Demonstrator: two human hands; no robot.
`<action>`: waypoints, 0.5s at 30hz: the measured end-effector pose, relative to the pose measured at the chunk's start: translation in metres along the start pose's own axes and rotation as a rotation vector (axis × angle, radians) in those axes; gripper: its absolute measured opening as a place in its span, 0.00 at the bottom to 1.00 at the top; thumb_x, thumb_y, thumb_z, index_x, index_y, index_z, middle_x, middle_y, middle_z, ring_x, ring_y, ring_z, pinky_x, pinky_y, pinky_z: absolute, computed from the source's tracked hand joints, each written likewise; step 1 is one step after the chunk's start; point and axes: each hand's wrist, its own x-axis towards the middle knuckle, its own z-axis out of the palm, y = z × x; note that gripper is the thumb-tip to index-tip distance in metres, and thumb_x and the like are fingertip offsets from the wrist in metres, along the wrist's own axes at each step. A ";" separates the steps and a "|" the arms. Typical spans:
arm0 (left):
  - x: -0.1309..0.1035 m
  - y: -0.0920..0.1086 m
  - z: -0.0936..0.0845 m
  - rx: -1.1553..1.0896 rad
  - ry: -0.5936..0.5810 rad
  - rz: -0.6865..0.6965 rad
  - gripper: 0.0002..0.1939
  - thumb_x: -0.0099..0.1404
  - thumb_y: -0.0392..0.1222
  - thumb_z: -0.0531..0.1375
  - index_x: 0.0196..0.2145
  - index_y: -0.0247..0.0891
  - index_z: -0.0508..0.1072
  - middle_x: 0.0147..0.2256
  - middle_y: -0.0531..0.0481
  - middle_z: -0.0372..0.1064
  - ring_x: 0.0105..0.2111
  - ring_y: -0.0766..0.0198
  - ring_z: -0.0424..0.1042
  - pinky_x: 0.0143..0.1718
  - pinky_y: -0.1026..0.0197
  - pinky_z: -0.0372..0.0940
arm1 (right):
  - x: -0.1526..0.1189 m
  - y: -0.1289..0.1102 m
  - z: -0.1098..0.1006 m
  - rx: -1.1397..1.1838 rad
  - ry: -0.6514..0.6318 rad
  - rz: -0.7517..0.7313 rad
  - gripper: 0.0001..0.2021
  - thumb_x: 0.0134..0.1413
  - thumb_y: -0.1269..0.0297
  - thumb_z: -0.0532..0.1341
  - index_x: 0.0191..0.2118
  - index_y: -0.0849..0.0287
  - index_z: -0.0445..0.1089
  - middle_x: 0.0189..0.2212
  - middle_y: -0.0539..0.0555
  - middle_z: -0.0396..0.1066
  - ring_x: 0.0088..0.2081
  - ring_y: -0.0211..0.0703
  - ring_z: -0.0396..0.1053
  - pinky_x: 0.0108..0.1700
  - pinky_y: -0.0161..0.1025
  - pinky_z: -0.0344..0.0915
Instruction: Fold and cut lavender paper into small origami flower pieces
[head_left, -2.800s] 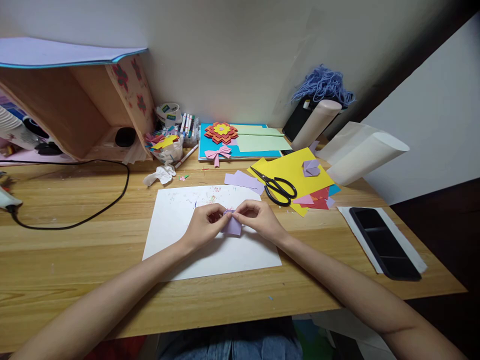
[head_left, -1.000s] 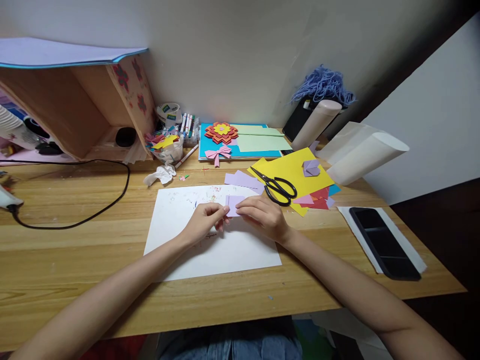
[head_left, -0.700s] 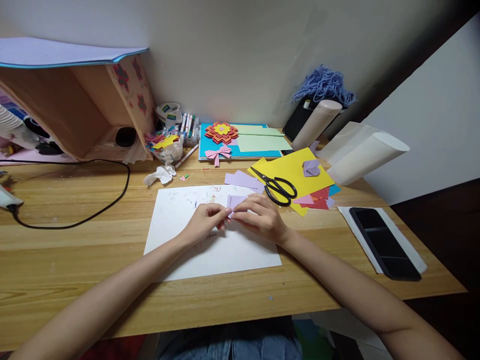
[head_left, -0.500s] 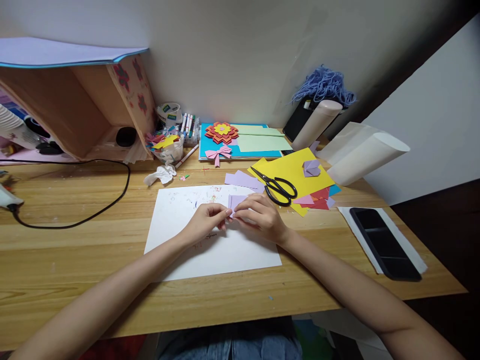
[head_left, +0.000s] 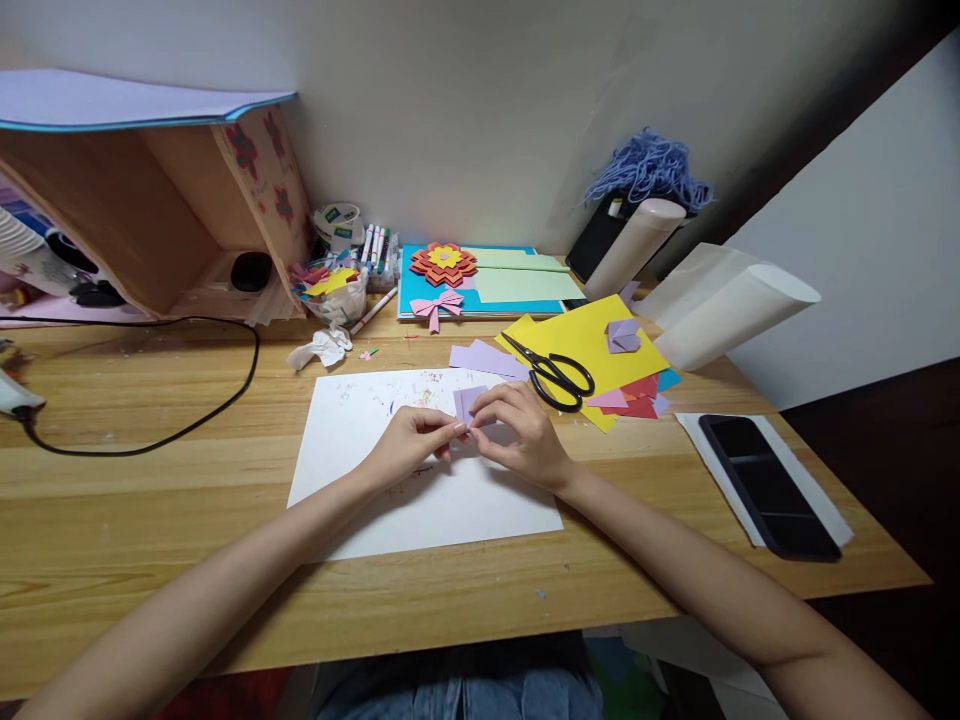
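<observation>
The little purple paper (head_left: 468, 403) sits in the middle of the frame, over the white sheet (head_left: 420, 495) on the tabletop (head_left: 150, 520). It looks very light and thin, and it bends and creases easily, so the edges and corners are the best spots to pinch. The left hand (head_left: 411, 448) pinches its lower left corner. The right hand (head_left: 521, 435) curls over its right side, fingertips pinching the edge. Both arms reach in from the bottom of the frame.
</observation>
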 end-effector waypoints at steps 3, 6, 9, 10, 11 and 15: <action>0.000 -0.001 0.001 0.006 0.013 0.005 0.13 0.58 0.46 0.60 0.29 0.32 0.78 0.20 0.50 0.70 0.19 0.72 0.62 0.22 0.68 0.58 | 0.000 0.000 0.000 0.011 -0.004 0.027 0.02 0.50 0.70 0.61 0.30 0.57 0.67 0.34 0.53 0.70 0.40 0.45 0.65 0.44 0.45 0.61; -0.001 -0.002 0.002 0.012 0.037 0.011 0.14 0.58 0.47 0.60 0.29 0.32 0.78 0.21 0.49 0.70 0.19 0.72 0.62 0.21 0.68 0.57 | -0.001 -0.002 0.001 0.033 0.003 0.079 0.02 0.50 0.69 0.62 0.30 0.56 0.68 0.37 0.54 0.68 0.43 0.46 0.64 0.47 0.47 0.61; -0.001 -0.002 0.004 0.016 0.089 0.018 0.16 0.57 0.50 0.61 0.29 0.32 0.78 0.22 0.49 0.70 0.18 0.72 0.62 0.20 0.68 0.57 | -0.002 -0.004 0.002 0.092 0.057 0.209 0.02 0.49 0.67 0.63 0.30 0.56 0.69 0.41 0.55 0.63 0.48 0.47 0.62 0.52 0.48 0.59; -0.001 -0.003 0.004 0.016 0.107 0.023 0.16 0.57 0.51 0.61 0.29 0.32 0.78 0.21 0.49 0.70 0.18 0.71 0.62 0.20 0.68 0.56 | -0.002 -0.004 0.003 0.124 0.073 0.263 0.02 0.49 0.67 0.63 0.30 0.56 0.69 0.42 0.55 0.61 0.49 0.47 0.62 0.53 0.48 0.59; -0.001 -0.003 0.005 0.016 0.122 0.027 0.17 0.57 0.51 0.61 0.29 0.32 0.78 0.20 0.49 0.69 0.18 0.71 0.62 0.20 0.68 0.56 | -0.002 -0.004 0.003 0.167 0.083 0.316 0.03 0.49 0.66 0.64 0.31 0.56 0.69 0.42 0.55 0.60 0.50 0.47 0.61 0.54 0.48 0.59; 0.000 -0.005 0.004 0.021 0.147 0.030 0.18 0.57 0.52 0.60 0.28 0.32 0.77 0.20 0.50 0.69 0.18 0.71 0.62 0.19 0.68 0.55 | -0.002 -0.001 0.007 0.452 0.022 0.500 0.04 0.51 0.63 0.62 0.33 0.56 0.68 0.42 0.54 0.61 0.47 0.44 0.65 0.48 0.43 0.66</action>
